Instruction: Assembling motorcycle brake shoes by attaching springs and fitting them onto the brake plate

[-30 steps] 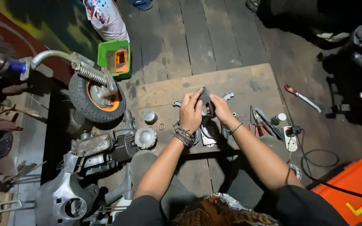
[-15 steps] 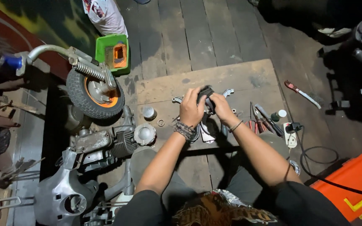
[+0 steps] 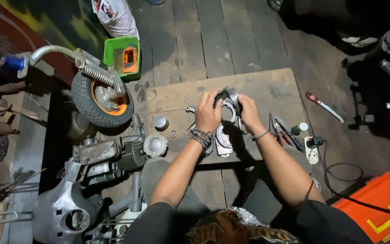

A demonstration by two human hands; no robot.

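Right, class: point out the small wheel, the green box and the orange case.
small wheel (image 3: 101, 103), head view, on the black tyre.
green box (image 3: 113, 46), head view, on its left wall.
orange case (image 3: 378, 199), head view, on its lid.

Dark, dull metal ring part (image 3: 228, 101). Rough, worn wooden board (image 3: 267, 86) on matt grey plank floor (image 3: 213, 36). Ribbed bare-metal engine (image 3: 113, 156). Matt rubber tyre (image 3: 83, 101). Glossy orange plastic case (image 3: 380, 203).

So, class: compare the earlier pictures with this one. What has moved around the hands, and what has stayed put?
Both hands, left hand and right hand, keep hold of the dark curved metal part over the wooden board, and have turned it slightly. Nothing was let go. The orange-rimmed small wheel, green plastic box and red-handled pliers stayed as they were.
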